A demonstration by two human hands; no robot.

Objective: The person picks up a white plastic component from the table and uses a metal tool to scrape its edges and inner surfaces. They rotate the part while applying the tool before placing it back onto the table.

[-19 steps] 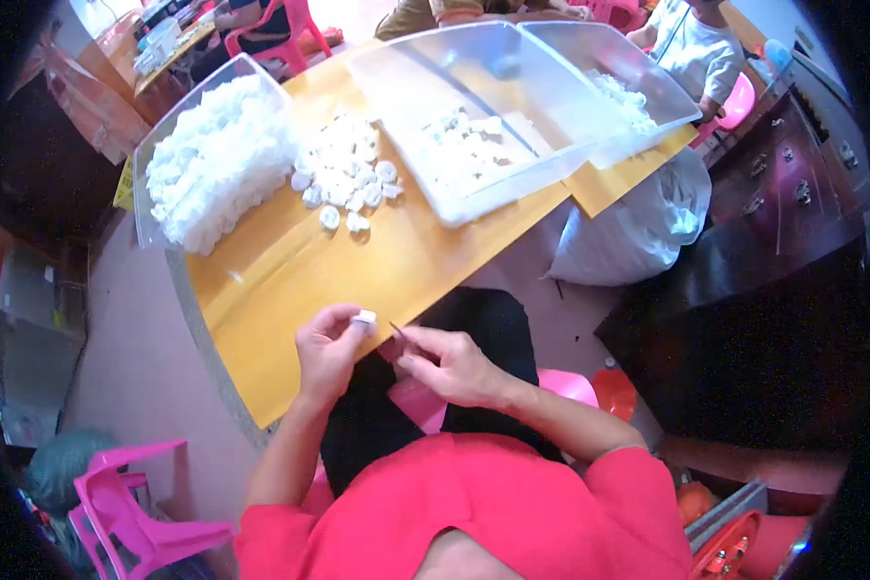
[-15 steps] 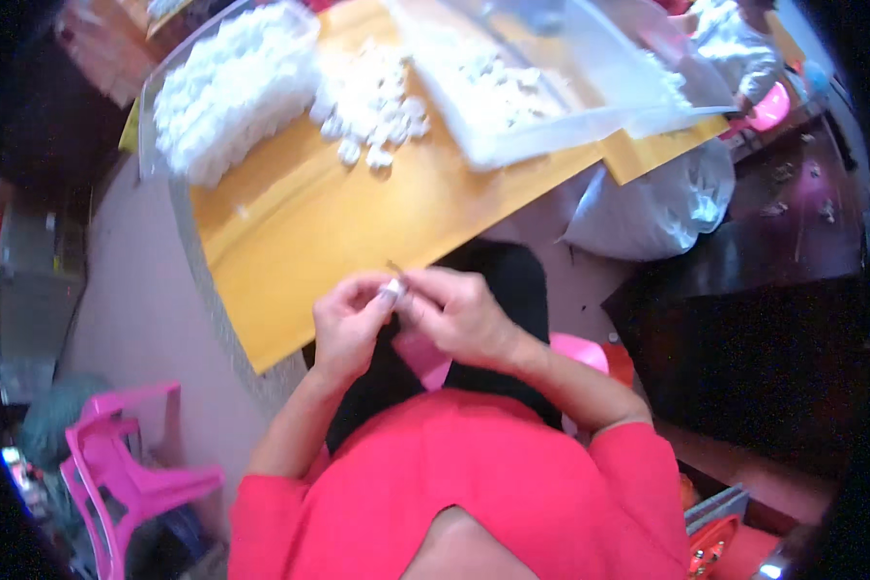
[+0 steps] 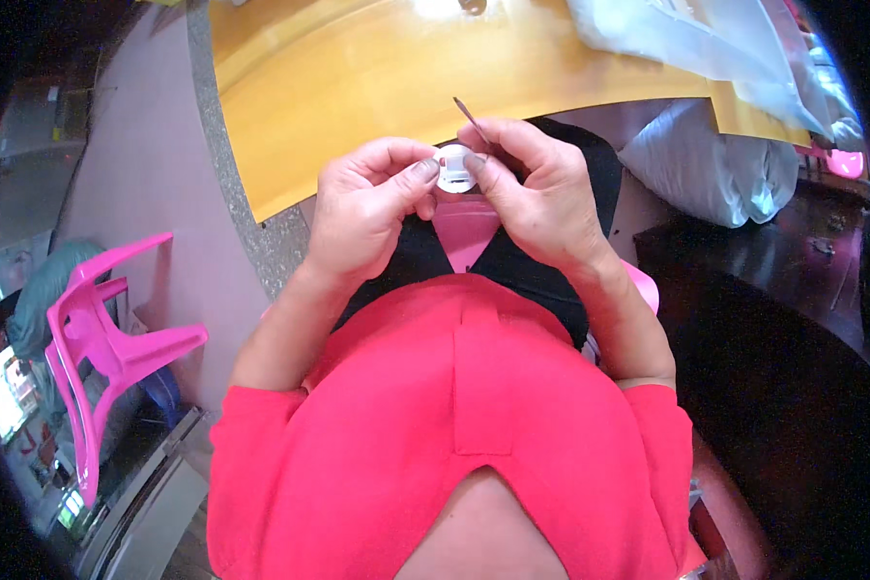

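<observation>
Between my two hands, just off the near edge of the yellow-topped table (image 3: 358, 116), is a small round white plastic piece (image 3: 456, 176). My left hand (image 3: 362, 198) is closed, pinching its left side between thumb and forefinger. On the opposite side, the thumb of my right hand (image 3: 546, 193) presses against the piece. A thin dark pointed tool (image 3: 469, 116) sticks up from the right hand's fingers; its lower part is hidden, so its exact kind is unclear. Both hands are over my lap.
A translucent plastic bin (image 3: 686, 39) stands at the table's far right. Below it is a full whitish sack (image 3: 710, 164), close to a dark surface (image 3: 764, 261) on the right. A pink plastic chair (image 3: 126, 353) is on the floor at left.
The view has tilted down, so the heap of white pieces and the left tub have gone out of it. The white piece now shows its flat round face between my hands.
</observation>
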